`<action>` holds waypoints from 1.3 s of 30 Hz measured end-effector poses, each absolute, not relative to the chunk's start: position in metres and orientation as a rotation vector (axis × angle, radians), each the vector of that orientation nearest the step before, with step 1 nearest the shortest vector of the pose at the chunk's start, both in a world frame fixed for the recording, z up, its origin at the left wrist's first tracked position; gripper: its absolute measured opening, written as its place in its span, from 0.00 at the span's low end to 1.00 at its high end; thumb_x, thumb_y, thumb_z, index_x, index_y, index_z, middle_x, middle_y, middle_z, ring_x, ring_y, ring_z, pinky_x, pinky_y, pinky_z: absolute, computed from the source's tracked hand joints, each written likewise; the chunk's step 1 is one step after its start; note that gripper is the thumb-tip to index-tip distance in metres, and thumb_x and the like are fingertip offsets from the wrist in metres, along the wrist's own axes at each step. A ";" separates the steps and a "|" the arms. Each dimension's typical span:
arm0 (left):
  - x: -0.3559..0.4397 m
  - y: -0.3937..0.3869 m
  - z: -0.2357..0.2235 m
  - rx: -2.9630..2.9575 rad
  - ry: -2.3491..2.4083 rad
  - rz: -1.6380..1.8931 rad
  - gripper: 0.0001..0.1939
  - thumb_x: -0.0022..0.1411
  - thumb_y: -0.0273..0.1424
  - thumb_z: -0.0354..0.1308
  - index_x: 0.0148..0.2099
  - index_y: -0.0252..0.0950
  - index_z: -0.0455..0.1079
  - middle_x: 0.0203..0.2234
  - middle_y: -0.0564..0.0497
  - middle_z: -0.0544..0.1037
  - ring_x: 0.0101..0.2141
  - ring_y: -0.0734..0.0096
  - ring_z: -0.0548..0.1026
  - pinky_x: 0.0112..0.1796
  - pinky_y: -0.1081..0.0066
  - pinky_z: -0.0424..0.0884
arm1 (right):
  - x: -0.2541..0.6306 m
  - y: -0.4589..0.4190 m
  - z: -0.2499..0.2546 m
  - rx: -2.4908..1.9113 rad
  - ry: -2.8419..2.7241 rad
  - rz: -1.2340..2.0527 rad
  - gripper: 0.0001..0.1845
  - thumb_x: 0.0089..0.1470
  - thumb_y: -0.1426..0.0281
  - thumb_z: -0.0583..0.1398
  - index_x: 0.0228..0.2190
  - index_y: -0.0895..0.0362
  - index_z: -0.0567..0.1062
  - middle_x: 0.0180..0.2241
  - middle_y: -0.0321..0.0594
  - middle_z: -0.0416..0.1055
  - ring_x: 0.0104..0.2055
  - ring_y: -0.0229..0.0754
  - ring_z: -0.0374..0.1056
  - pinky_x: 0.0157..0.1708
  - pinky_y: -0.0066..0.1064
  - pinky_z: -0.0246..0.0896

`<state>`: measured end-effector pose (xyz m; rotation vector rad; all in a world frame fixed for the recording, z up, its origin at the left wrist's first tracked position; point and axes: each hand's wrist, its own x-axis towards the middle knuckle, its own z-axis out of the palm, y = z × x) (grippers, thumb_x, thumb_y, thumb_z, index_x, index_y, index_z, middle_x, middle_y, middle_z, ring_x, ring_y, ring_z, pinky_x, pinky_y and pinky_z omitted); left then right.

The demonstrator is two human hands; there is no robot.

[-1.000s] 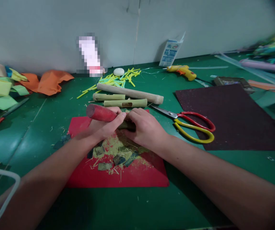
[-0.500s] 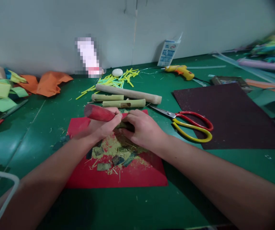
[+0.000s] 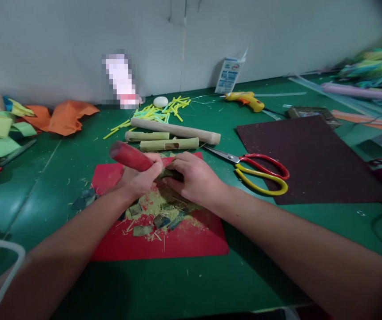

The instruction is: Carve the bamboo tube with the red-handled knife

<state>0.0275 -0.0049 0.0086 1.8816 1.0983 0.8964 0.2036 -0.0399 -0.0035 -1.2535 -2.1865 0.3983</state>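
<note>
My left hand (image 3: 141, 177) is closed around the thick red handle (image 3: 129, 155) of a tool whose working end is hidden behind my fingers. The handle slants up to the left. Close beside it, my right hand (image 3: 194, 175) is closed over a greenish bamboo piece (image 3: 173, 174), mostly covered by the fingers. Both hands are above a red sheet (image 3: 177, 244) strewn with yellowish dust, thin shavings and several dark green chips (image 3: 161, 221). Just beyond the hands lie a cut bamboo tube with a notch (image 3: 184, 143), a shorter one (image 3: 149, 136) and a longer pale stick (image 3: 177, 129).
Scissors (image 3: 260, 173) with red and yellow handles lie at right, partly on a dark board (image 3: 304, 164). Farther back are a yellow glue gun (image 3: 249, 100), a small carton (image 3: 230, 75) and yellow straw pieces (image 3: 177, 108). Orange paper (image 3: 69, 116) lies at left.
The red handle and my left hand have shifted slightly left and up. My right hand keeps its hold on the bamboo piece. The whole view has also moved a little.
</note>
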 end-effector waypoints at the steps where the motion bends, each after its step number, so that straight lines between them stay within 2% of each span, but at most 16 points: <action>1: 0.027 -0.004 0.007 1.838 1.111 0.942 0.14 0.57 0.31 0.51 0.21 0.38 0.56 0.18 0.57 0.58 0.23 0.74 0.59 0.27 0.70 0.58 | 0.204 -0.039 -0.004 -1.261 -2.190 0.386 0.06 0.54 0.70 0.64 0.28 0.58 0.72 0.31 0.41 0.69 0.36 0.42 0.60 0.37 0.34 0.54; 13: 0.027 -0.001 0.012 1.918 1.108 0.822 0.14 0.61 0.34 0.52 0.23 0.38 0.59 0.16 0.57 0.61 0.22 0.73 0.60 0.26 0.70 0.58 | 0.206 -0.038 -0.004 -1.271 -2.217 0.357 0.06 0.55 0.68 0.63 0.30 0.58 0.73 0.33 0.43 0.70 0.37 0.43 0.60 0.38 0.34 0.54; 19: 0.028 -0.002 0.017 1.966 1.102 0.763 0.14 0.61 0.34 0.52 0.23 0.38 0.61 0.17 0.57 0.62 0.23 0.74 0.60 0.27 0.70 0.59 | 0.205 -0.039 -0.005 -1.288 -2.248 0.324 0.09 0.53 0.66 0.66 0.32 0.58 0.73 0.34 0.43 0.71 0.37 0.43 0.60 0.37 0.34 0.54; 23: 0.024 -0.001 0.024 1.885 1.049 0.806 0.16 0.59 0.32 0.53 0.19 0.38 0.57 0.15 0.56 0.60 0.21 0.75 0.58 0.24 0.70 0.56 | 0.209 -0.038 -0.002 -1.273 -2.269 0.230 0.06 0.56 0.68 0.62 0.34 0.59 0.74 0.36 0.47 0.73 0.39 0.47 0.62 0.39 0.37 0.57; 25: 0.020 0.000 0.032 1.848 1.055 0.930 0.17 0.59 0.32 0.53 0.19 0.38 0.58 0.15 0.55 0.60 0.19 0.75 0.57 0.23 0.69 0.54 | 0.213 -0.037 0.000 -1.233 -2.259 0.177 0.10 0.58 0.68 0.60 0.40 0.61 0.76 0.40 0.51 0.74 0.43 0.50 0.64 0.43 0.40 0.58; 29: 0.012 0.000 0.054 1.849 0.927 0.979 0.20 0.66 0.42 0.54 0.23 0.38 0.67 0.18 0.53 0.66 0.20 0.75 0.62 0.23 0.68 0.55 | 0.224 -0.033 0.003 -1.120 -2.276 0.119 0.15 0.62 0.68 0.56 0.48 0.60 0.74 0.48 0.52 0.74 0.49 0.53 0.65 0.48 0.44 0.59; 32: 0.007 -0.001 0.065 1.816 0.862 0.876 0.23 0.66 0.49 0.54 0.26 0.39 0.71 0.20 0.52 0.69 0.20 0.74 0.65 0.23 0.68 0.57 | 0.230 -0.030 0.005 -1.033 -2.335 0.103 0.17 0.62 0.69 0.55 0.51 0.59 0.73 0.51 0.52 0.73 0.52 0.53 0.65 0.50 0.45 0.58; 39: 0.004 0.003 0.054 1.746 0.857 0.911 0.20 0.63 0.49 0.57 0.28 0.40 0.73 0.19 0.51 0.71 0.22 0.72 0.68 0.26 0.69 0.64 | 0.241 -0.022 0.006 -0.981 -2.325 0.115 0.17 0.63 0.67 0.57 0.52 0.59 0.71 0.53 0.53 0.73 0.54 0.54 0.66 0.52 0.45 0.60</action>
